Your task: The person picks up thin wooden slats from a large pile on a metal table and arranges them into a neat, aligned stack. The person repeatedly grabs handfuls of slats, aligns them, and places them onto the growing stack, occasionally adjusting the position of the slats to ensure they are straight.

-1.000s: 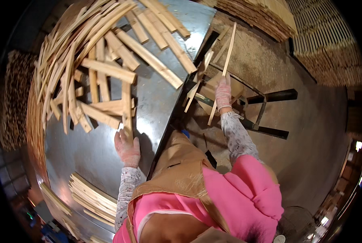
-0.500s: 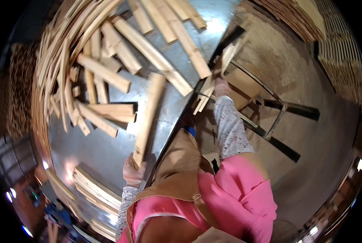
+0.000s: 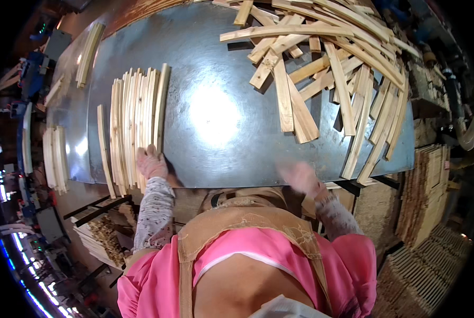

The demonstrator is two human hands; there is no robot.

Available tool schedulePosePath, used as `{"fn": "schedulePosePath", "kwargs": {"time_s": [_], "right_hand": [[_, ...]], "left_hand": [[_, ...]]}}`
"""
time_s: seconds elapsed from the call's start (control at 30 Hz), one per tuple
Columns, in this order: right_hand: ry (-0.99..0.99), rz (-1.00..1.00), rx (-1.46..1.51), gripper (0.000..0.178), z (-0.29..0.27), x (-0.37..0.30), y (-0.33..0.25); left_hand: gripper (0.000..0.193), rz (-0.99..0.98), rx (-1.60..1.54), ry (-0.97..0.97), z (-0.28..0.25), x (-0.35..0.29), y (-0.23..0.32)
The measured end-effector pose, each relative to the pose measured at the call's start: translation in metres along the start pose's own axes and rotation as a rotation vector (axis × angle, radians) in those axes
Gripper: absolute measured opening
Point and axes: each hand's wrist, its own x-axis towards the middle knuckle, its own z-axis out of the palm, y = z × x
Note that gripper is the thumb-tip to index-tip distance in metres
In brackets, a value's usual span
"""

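Observation:
My left hand (image 3: 152, 163), in a pale glove, is closed about the near end of a wooden strip (image 3: 164, 100). That strip stands at the right side of a row of similar wooden strips (image 3: 133, 114), laid side by side and pointing away from me. My fingers also touch the neighbouring strips, and the exact grip is partly hidden. Smeared by motion, my right hand (image 3: 302, 178) hovers by the near edge of the metal table (image 3: 194, 164); its fingers cannot be made out. A jumbled heap of wooden strips (image 3: 306, 69) covers the table's far right.
Smaller groups of strips lie farther left, one at the far left (image 3: 90, 55) and one at the near left (image 3: 55, 156). Below the table's left edge stands a rack with stacked wood (image 3: 102, 238). More stacked wood (image 3: 422, 191) rises at the right.
My view has swung left toward the row. My left hand has brought a strip to the row's right side. My right hand has left the pieces beside the table edge and come back over the table.

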Motion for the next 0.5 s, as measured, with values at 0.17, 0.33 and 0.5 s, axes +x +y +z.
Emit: {"fn": "schedulePosePath", "kwargs": {"time_s": [0.17,0.33,0.5], "right_hand": [[0.561,0.369,0.13,0.064,-0.108,0.241,-0.078],[0.59,0.374,-0.64,0.069,-0.142,0.394,-0.081],[0.501,0.311,-0.831,0.038,-0.174,0.46,-0.061]], "left_hand": [[0.08,0.05,-0.17,0.102,0.028,0.008,-0.04],[0.08,0.182,-0.28,0.032,0.011,0.015,-0.062],[0.077,0.241,-0.352,0.028,0.005,0.022,-0.071]]}}
